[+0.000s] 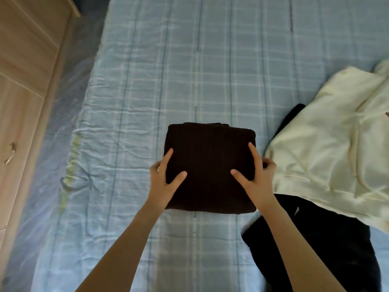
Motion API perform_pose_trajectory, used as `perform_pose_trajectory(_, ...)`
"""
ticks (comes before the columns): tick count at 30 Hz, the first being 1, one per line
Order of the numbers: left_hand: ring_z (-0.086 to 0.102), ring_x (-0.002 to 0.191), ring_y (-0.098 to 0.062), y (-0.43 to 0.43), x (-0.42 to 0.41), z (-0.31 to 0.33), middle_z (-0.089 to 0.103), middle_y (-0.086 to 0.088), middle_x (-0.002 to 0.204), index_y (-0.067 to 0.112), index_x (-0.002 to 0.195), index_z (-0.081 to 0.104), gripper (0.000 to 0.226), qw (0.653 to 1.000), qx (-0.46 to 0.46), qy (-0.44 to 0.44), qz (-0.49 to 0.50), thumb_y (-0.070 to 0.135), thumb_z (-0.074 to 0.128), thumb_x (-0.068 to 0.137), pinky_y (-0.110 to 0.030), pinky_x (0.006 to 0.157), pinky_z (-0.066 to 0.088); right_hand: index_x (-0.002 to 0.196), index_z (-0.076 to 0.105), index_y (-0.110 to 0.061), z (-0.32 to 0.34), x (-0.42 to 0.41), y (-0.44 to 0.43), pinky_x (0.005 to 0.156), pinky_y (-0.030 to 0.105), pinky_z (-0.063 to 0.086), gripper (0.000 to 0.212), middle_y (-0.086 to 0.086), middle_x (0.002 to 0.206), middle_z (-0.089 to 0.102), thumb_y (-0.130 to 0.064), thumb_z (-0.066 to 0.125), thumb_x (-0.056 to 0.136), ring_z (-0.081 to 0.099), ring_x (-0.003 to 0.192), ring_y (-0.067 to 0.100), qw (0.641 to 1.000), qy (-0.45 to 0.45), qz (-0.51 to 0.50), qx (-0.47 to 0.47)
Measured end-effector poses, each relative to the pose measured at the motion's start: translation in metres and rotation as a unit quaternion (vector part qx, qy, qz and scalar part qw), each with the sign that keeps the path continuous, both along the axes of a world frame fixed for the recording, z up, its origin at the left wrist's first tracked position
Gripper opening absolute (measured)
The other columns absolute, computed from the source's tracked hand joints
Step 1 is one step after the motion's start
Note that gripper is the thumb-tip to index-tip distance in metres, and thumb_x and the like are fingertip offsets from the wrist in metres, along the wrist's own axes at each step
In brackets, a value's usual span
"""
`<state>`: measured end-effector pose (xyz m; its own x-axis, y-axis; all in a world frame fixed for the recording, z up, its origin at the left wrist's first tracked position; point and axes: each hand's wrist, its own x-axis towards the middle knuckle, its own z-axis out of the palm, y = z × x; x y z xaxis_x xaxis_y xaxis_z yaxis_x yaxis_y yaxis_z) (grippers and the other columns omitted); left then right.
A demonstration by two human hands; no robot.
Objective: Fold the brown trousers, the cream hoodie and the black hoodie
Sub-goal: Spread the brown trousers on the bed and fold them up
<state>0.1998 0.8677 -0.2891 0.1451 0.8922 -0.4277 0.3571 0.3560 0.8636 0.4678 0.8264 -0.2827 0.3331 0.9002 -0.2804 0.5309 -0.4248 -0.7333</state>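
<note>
The brown trousers (209, 157) lie folded into a thick square bundle on the bed, in the middle of the view. My left hand (163, 182) grips the bundle's left edge, thumb on top and fingers around the side. My right hand (255, 175) grips the right edge the same way. The cream hoodie (328, 144) lies spread and rumpled on the right. The black hoodie (328, 239) lies partly under it, showing at the lower right and as a small corner above.
The bed has a light blue checked sheet (189, 70), with open sheet beyond and to the left of the bundle. A light wooden wardrobe (23, 91) with a metal handle stands along the left, past the bed's edge.
</note>
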Motion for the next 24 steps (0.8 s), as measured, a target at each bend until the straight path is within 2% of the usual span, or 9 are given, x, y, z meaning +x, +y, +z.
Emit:
perform_pose_trajectory(1,0.032,0.128,0.019,-0.003,0.000,-0.001,0.032,0.033,0.142,0.071,0.136,0.025,0.070,0.999,-0.019,-0.041,-0.004,0.054,0.066,0.082,-0.022,0.109,0.034,0.145,0.016,-0.067,-0.003,0.002,-0.006,0.106,0.032,0.032,0.086,-0.009,0.142,0.033,-0.051,0.073,0.082,0.036,0.127,0.009,0.997,0.071,0.012,-0.013)
perform_pose_trajectory(3,0.038,0.130,0.013,-0.001,0.000,-0.004,0.034,0.041,0.141,0.071,0.137,0.023,0.071,0.996,-0.047,-0.072,-0.014,0.055,0.065,0.082,-0.026,0.111,0.037,0.144,0.010,-0.070,-0.011,0.004,-0.011,0.104,0.028,0.037,0.087,-0.033,0.140,0.034,-0.058,0.069,0.082,0.041,0.126,-0.005,0.987,0.157,0.028,-0.035)
perform_pose_trajectory(5,0.041,0.135,-0.001,0.005,0.000,-0.006,0.035,0.027,0.150,0.072,0.137,0.022,0.072,0.994,-0.070,-0.086,-0.022,0.060,0.067,0.082,-0.032,0.112,0.038,0.141,0.009,-0.073,-0.018,0.002,-0.010,0.096,0.024,0.042,0.085,-0.030,0.141,0.038,-0.062,0.067,0.081,0.047,0.121,-0.004,0.984,0.169,0.001,-0.049)
perform_pose_trajectory(8,0.041,0.135,-0.004,0.008,0.000,-0.008,0.035,0.022,0.152,0.072,0.137,0.023,0.075,0.992,-0.081,-0.092,-0.027,0.066,0.067,0.077,-0.036,0.114,0.037,0.140,0.010,-0.074,-0.023,-0.008,-0.007,0.091,0.020,0.039,0.082,-0.028,0.129,0.040,-0.056,0.068,0.085,0.046,0.112,-0.010,0.986,0.155,-0.043,-0.042)
perform_pose_trajectory(12,0.044,0.132,-0.019,0.002,0.002,-0.011,0.044,0.003,0.148,0.073,0.138,0.015,0.075,0.998,-0.044,0.032,-0.025,0.077,0.054,0.074,-0.047,0.116,0.031,0.139,0.007,-0.076,-0.019,-0.011,-0.012,0.091,0.018,0.039,0.081,-0.047,0.125,0.032,-0.058,0.065,0.086,0.044,0.109,-0.015,0.984,0.170,-0.041,-0.043)
perform_pose_trajectory(17,0.041,0.137,-0.011,-0.007,0.006,-0.011,0.030,0.019,0.157,0.076,0.135,0.016,0.071,0.996,-0.058,-0.061,-0.006,0.071,0.059,0.078,-0.040,0.113,0.037,0.137,0.005,-0.078,-0.019,-0.008,-0.019,0.085,0.014,0.039,0.083,-0.045,0.126,0.032,-0.068,0.064,0.080,0.047,0.107,-0.014,0.979,0.192,-0.035,-0.053)
perform_pose_trajectory(19,0.036,0.140,-0.012,-0.020,-0.001,-0.005,0.027,0.020,0.157,0.075,0.136,0.018,0.069,0.994,-0.076,-0.080,-0.006,0.064,0.062,0.084,-0.034,0.112,0.035,0.136,0.008,-0.078,-0.013,-0.013,-0.031,0.084,0.005,0.041,0.082,-0.043,0.128,0.037,-0.066,0.067,0.080,0.051,0.107,-0.019,0.977,0.202,-0.036,-0.053)
perform_pose_trajectory(21,0.031,0.142,-0.009,-0.037,-0.013,0.006,0.026,0.022,0.156,0.074,0.135,0.022,0.066,0.990,-0.098,-0.099,-0.011,0.057,0.064,0.087,-0.032,0.112,0.031,0.135,0.015,-0.078,0.001,-0.022,-0.053,0.077,-0.005,0.039,0.081,-0.054,0.122,0.039,-0.062,0.069,0.077,0.046,0.104,-0.032,0.975,0.215,-0.038,-0.046)
perform_pose_trajectory(24,0.030,0.142,-0.005,-0.077,-0.029,0.035,0.028,0.024,0.154,0.069,0.137,0.027,0.069,0.987,-0.114,-0.114,0.000,0.055,0.068,0.083,-0.032,0.115,0.030,0.139,0.023,-0.072,0.033,-0.033,-0.097,0.078,-0.002,0.042,0.082,-0.056,0.120,0.044,-0.052,0.075,0.078,0.048,0.109,-0.028,0.963,0.260,-0.042,-0.062)
